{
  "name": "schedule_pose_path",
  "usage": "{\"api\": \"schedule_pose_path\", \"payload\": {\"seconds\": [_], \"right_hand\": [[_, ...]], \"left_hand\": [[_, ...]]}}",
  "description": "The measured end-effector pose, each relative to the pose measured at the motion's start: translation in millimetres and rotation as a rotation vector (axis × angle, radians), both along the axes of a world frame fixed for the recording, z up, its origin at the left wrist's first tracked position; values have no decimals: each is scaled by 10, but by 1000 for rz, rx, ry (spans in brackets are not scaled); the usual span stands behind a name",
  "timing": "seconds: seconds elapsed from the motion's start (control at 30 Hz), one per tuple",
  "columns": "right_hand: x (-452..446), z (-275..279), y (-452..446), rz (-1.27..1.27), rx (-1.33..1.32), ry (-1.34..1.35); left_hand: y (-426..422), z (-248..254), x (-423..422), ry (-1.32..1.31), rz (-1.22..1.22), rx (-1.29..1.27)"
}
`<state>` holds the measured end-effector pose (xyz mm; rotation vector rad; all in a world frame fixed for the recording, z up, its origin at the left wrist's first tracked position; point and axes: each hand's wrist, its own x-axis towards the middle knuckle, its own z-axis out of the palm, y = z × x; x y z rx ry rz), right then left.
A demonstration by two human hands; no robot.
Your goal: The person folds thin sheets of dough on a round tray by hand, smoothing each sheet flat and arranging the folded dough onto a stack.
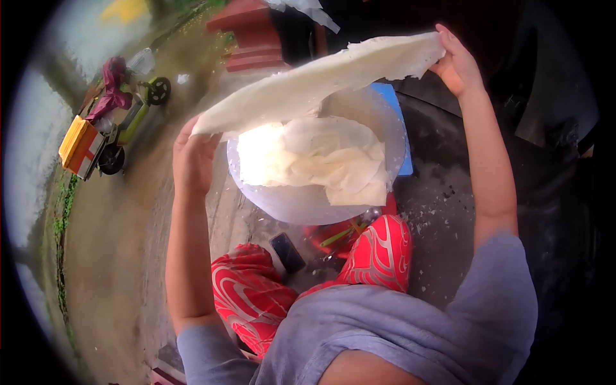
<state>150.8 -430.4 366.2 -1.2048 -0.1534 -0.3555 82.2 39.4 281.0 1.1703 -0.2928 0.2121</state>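
Note:
A long, pale, floury-looking sheet, like rolled dough or bean-curd skin, is stretched in the air between my two hands. Its left end is pinched in my left hand, and its ragged upper right corner is gripped by my right hand, which is raised higher. Below the sheet, a loose pile of similar cream-coloured sheets lies folded and overlapping on a wide, round, whitish tray. Strong light washes out the pile's left side. Part of the tray's far side is hidden behind the raised sheet.
A blue flat object sticks out behind the tray. Near my knees are a dark phone and a red basin. A green scooter with a yellow box stands at left. Red stacked stools are beyond.

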Motion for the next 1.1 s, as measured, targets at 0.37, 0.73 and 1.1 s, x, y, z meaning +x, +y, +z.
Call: {"api": "schedule_pose_path", "payload": {"seconds": [0.37,0.73,1.1], "right_hand": [[-1374,-2516,-372,-15,10,643],[-126,-2589,-409,123,473,547],[-387,-2605,903,151,-1435,-286]], "left_hand": [[-248,-1690,-1383,321,-272,686],[45,-1791,-230,900,-143,147],[-409,-2772,-579,1299,313,77]]}}
